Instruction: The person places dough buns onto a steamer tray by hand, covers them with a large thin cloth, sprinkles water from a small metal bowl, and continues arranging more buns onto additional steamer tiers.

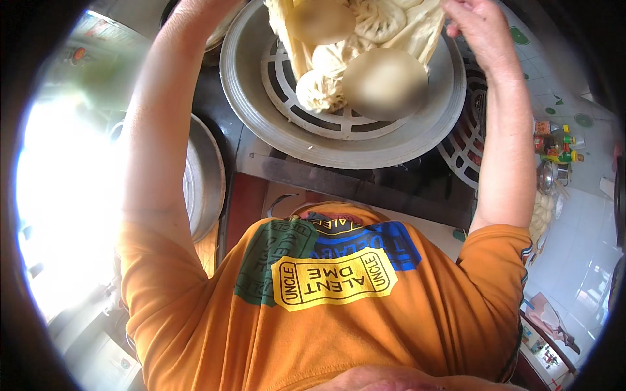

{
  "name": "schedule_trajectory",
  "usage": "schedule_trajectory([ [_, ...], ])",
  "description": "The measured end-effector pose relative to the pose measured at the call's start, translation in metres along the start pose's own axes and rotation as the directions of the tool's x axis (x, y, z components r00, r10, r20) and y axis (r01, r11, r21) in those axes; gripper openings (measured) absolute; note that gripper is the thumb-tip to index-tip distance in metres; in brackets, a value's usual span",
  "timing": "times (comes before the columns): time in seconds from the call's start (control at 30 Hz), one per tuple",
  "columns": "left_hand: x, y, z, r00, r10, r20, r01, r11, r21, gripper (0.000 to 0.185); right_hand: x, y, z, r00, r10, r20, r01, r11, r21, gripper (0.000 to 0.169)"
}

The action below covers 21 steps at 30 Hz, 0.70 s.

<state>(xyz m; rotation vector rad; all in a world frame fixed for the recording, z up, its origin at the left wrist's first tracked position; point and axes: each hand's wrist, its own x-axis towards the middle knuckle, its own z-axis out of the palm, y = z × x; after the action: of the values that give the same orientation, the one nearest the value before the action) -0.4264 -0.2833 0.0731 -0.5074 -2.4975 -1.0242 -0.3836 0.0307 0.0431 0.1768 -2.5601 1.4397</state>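
Note:
At the top, my right hand [481, 32] pinches the edge of a cream-coloured cloth [420, 29]. Several pleated buns [320, 92] are bunched in and at the lower end of this cloth; two rounded patches among them are blurred. Beneath lies a slotted metal steamer rack [347, 128] inside a wide, ridged metal pot [313, 151]. Whether the lowest bun touches the rack, I cannot tell. My left forearm rises along the left side, and the left hand is cut off by the top edge, near the cloth's far left side.
A dark stovetop [415, 183] surrounds the pot. Left of it stands a round metal pan [203, 181], partly behind my forearm. Another slotted metal rack [464, 141] lies at the right. Bottles [557, 146] and a glass jar [550, 176] stand beyond my right arm, near pale doughy pieces [540, 215].

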Motion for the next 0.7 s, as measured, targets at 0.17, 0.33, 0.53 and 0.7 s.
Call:
schedule_trajectory([
  [0.17, 0.038, -0.016, -0.01, 0.974, 0.197, -0.115, -0.185, 0.977, 0.109, 0.014, 0.051, -0.015, -0.019, 0.975, -0.223, 0.006, 0.224, 0.975, -0.005, 0.006],
  [0.33, 0.063, -0.037, 0.009, 0.986, 0.148, -0.08, -0.15, 0.989, -0.011, 0.016, 0.081, 0.006, -0.004, 0.965, -0.253, -0.068, 0.246, 0.964, -0.097, 0.005],
  [0.53, 0.007, -0.045, 0.035, 0.998, -0.002, 0.065, 0.011, 0.99, -0.144, 0.017, 0.032, 0.071, -0.006, 0.984, -0.169, -0.061, 0.158, 0.975, -0.157, 0.006],
  [0.7, -0.032, -0.069, 0.029, 0.968, 0.171, 0.186, -0.179, 0.983, 0.029, 0.013, 0.008, 0.099, 0.005, 0.988, -0.109, 0.109, 0.122, 0.985, -0.121, 0.007],
])
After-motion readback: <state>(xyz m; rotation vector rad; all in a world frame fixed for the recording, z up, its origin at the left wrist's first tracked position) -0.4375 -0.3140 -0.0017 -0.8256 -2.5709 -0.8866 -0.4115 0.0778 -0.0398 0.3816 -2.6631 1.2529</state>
